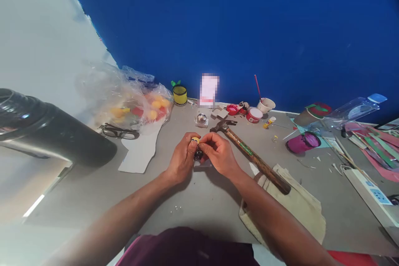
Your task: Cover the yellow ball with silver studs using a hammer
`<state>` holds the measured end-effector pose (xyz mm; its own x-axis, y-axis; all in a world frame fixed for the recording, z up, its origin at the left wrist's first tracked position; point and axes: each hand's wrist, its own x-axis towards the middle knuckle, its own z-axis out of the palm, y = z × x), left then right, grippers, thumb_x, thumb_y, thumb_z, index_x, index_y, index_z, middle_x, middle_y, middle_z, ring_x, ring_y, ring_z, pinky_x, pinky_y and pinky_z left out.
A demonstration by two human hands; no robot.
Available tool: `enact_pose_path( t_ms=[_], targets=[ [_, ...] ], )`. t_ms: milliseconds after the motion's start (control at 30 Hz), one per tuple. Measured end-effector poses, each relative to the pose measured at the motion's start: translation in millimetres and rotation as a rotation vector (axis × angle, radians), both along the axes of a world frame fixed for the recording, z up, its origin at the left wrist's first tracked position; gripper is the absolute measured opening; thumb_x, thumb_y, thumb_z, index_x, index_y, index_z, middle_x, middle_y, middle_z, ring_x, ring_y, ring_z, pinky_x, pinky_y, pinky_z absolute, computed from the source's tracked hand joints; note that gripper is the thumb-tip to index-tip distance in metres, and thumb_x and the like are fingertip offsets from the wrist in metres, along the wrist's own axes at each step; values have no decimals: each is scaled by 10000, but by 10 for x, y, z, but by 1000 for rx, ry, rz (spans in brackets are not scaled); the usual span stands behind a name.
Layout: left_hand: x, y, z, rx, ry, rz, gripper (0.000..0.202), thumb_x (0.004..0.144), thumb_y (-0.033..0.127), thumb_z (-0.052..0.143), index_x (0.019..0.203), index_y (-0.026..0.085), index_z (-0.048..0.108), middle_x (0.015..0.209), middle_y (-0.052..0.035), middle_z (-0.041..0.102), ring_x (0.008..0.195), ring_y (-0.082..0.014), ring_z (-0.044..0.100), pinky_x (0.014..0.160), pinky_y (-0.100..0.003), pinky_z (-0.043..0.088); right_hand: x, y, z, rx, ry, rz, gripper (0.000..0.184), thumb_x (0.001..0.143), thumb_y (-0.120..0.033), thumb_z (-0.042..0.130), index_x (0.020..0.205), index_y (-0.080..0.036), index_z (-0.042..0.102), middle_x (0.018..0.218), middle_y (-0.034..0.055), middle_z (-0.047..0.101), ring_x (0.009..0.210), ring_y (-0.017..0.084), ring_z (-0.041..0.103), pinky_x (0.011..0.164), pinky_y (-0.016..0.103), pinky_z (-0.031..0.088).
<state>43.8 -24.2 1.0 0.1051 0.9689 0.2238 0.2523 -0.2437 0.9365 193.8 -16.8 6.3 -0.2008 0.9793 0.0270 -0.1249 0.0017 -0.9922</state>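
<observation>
Left hand (181, 158) around a yellow-topped, glossy dark object (198, 155)

Dark plum garment (187, 249), bare left forearm (124, 212) and bare right forearm (264, 208).
The cloth is deep purple, brightening to magenta along its left side and darkening almost to black toward the right, with a softly rounded upper outline and a small pale streak right of its middle; the left hand (182, 156) and right hand (220, 153) are ungloved, and both forearms are uncovered as far as they show, their wrists unadorned.
</observation>
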Motion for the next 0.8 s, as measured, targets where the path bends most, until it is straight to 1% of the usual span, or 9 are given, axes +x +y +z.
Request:
enact_pose_path(
  t_ms=[100,133,233,267,333,433,567,700,800],
  targets=[
    [-9,40,31,-102,-172,-69,505,978,636,399,1043,182,612,730,7,548,595,-135,479,596,-281,402,175,104,12,91,-208,-21,271,882,-480,668,983,-230,647,779,-6,646,646,153,597,567,273,511],
    [-16,59,44,-151,-241,-89,506,977,632,409,1075,178,611,719,12,538,584,-129,479,582,-274,396,261,154,15,143,-359,-74,253,903,-458,645,1014,-230,648,819,8,666,689,164,610,606,283,503],
    [-43,112,91,-320,-472,-117,464,958,579,505,1145,168,610,797,-10,568,611,-117,514,569,-259,398,543,306,10,272,-1013,-267,157,903,-329,650,1007,-212,654,1025,84,699,958,239,631,760,332,478],
    [-53,127,107,-373,-544,-114,443,941,549,553,1149,163,616,825,-16,571,627,-113,524,570,-254,402,626,346,4,265,-1196,-285,187,893,-324,667,1038,-206,654,1110,118,684,1062,275,609,767,338,469],
    [-72,149,133,-460,-655,-113,418,891,486,648,1143,153,634,834,-11,555,648,-108,533,574,-246,408,750,401,-16,215,-1429,-243,241,878,-351,698,1062,-200,659,1140,143,670,1123,315,590,753,345,460],
    [-92,169,154,-525,-731,-152,445,789,359,763,1165,156,639,828,0,545,664,-105,535,574,-239,401,836,434,-53,147,-1543,-190,300,875,-395,705,1107,-212,652,1132,130,673,1125,318,601,733,336,450],
    [-92,168,160,-495,-631,-116,551,713,191,786,1230,194,597,876,10,578,623,-77,507,578,-241,401,884,473,-108,42,-1577,-169,313,874,-409,692,1094,-193,639,1089,125,691,1044,303,645,709,327,432],
    [-89,168,154,-486,-546,-20,480,738,215,763,1173,197,561,916,-3,616,637,-87,552,614,-265,457,945,530,-144,-29,-1554,-123,221,923,-374,595,1007,-179,658,1042,120,697,945,279,663,673,320,406],
    [-115,209,120,-481,-529,8,434,722,226,771,1106,168,576,863,1,615,632,-92,562,610,-267,464,951,519,-98,66,-1504,-151,205,920,-357,593,1007,-186,668,1027,114,680,948,270,643,678,311,406]
  ],
)
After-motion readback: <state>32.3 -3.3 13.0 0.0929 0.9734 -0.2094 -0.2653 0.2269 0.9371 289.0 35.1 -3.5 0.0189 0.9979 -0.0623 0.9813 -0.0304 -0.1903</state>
